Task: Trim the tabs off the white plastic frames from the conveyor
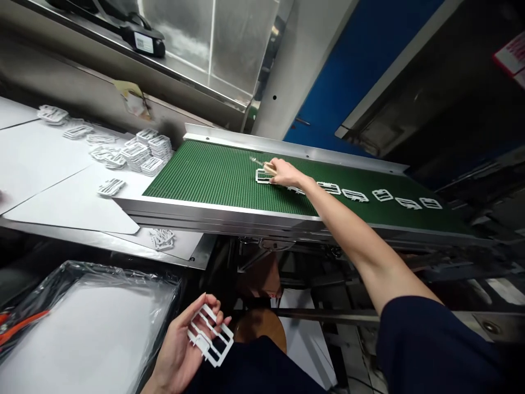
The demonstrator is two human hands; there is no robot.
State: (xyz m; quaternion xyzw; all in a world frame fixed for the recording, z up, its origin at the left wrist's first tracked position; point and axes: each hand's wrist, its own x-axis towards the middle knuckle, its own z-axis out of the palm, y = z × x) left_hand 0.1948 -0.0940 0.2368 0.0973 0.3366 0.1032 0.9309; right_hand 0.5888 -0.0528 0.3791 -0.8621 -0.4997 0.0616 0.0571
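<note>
My left hand [182, 342] is wrapped round a white plastic frame [211, 335], low in front of my body. Over the green conveyor belt [205, 172] my right hand [283, 172] is closed on a small tool with a tan handle [269, 168] and a thin metal tip pointing left. Just under those fingers another white frame [261, 176] lies on the belt; whether the fingers also grip it cannot be made out. Several more white frames [355, 195] lie in a row to the right, one partly hidden by my right wrist.
Stacks of white frames [137, 153] stand on the white-covered table [53, 164] left of the belt. A plastic-lined tray [94, 328] with orange-handled tool [24, 325] is at lower left. Metal rails [229, 210] edge the belt. A round stool [262, 325] is below.
</note>
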